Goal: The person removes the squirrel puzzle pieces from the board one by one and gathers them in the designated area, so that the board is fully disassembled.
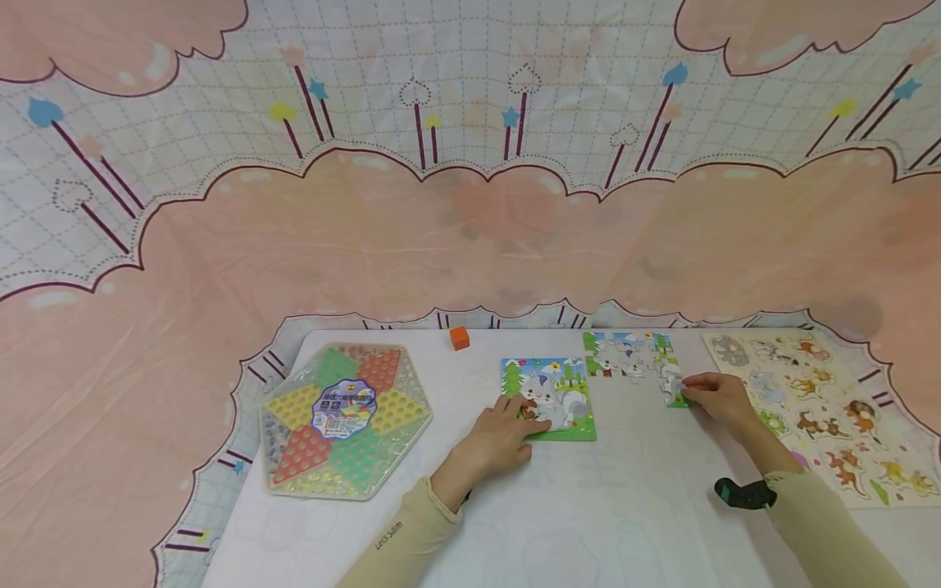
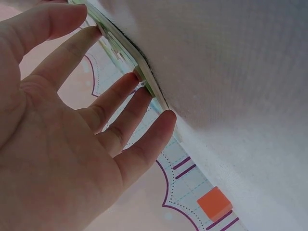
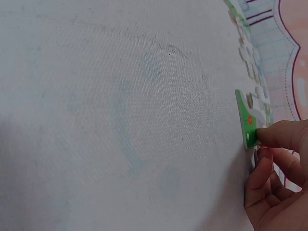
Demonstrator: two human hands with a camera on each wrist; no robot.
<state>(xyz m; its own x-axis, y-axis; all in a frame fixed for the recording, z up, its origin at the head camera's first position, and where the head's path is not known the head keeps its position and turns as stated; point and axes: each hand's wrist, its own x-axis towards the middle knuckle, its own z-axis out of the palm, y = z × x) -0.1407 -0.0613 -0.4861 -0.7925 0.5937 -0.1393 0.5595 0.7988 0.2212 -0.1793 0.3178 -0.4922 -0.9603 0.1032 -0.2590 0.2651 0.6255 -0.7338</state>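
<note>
My left hand (image 1: 494, 437) rests its spread fingers on a square picture board (image 1: 546, 367) with a grey squirrel on it. In the left wrist view those fingertips lie along the board's thin edge (image 2: 139, 60). To the right, my right hand (image 1: 719, 402) pinches a green-edged jigsaw piece (image 3: 247, 126) between thumb and fingers, low over the white table. It is at the lower right end of a partly joined jigsaw (image 1: 594, 345), whose upper rows show trees and the same squirrel. Other fingers of the right hand are curled below the piece.
A hexagonal Chinese checkers set (image 1: 344, 408) in clear wrap lies at the left. An orange cube (image 1: 459, 338) sits near the table's far edge. On the right is an animal puzzle board (image 1: 790, 392). A black band (image 1: 746, 495) circles the right wrist.
</note>
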